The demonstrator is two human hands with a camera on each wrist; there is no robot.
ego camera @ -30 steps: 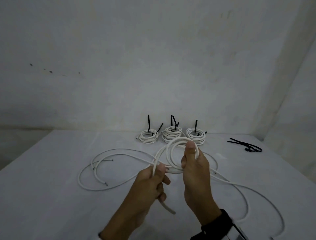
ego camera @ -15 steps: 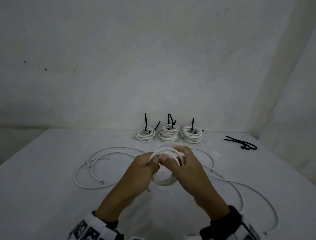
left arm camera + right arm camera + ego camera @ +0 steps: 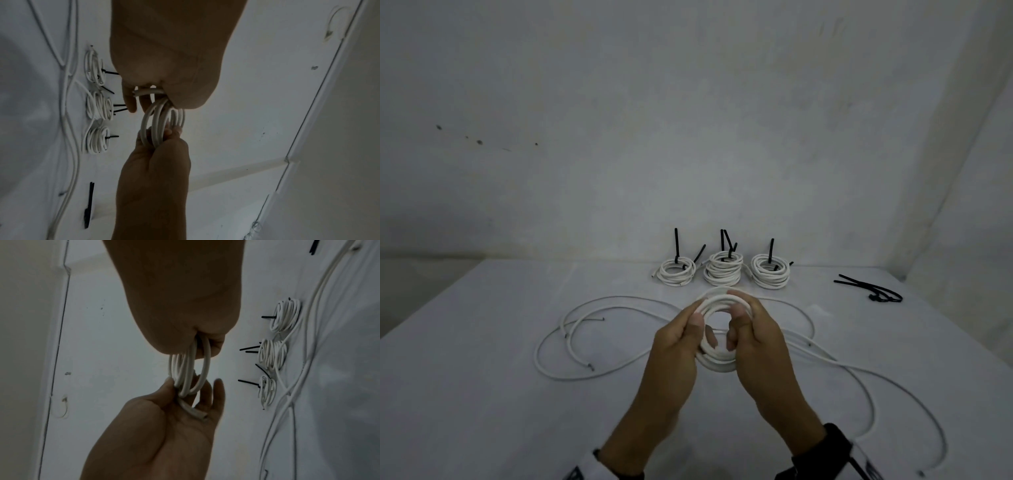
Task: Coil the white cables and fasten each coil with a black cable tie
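A white cable coil (image 3: pixel 722 298) of several loops hangs above the table, and both hands grip it. My left hand (image 3: pixel 688 329) pinches its left side, thumb on top and fingers through the ring. My right hand (image 3: pixel 744 325) pinches the right side the same way. In the left wrist view the coil (image 3: pixel 159 120) runs from the left hand (image 3: pixel 144 95) down to the right hand (image 3: pixel 162 138). In the right wrist view the cable's cut end (image 3: pixel 195 412) lies across the left palm (image 3: pixel 164 426). Loose black cable ties (image 3: pixel 873 291) lie at the far right.
Three tied coils (image 3: pixel 723 272) with black tie tails sticking up stand in a row by the back wall. Loose white cables (image 3: pixel 571 342) loop over the white table (image 3: pixel 482 394) on the left, and more of them trail to the right (image 3: pixel 866 380). Walls close off the back and the right.
A second ago the right hand held the coil upright while the left drew in the tail. Both hands now grip opposite sides of the wound coil, lower and flatter.
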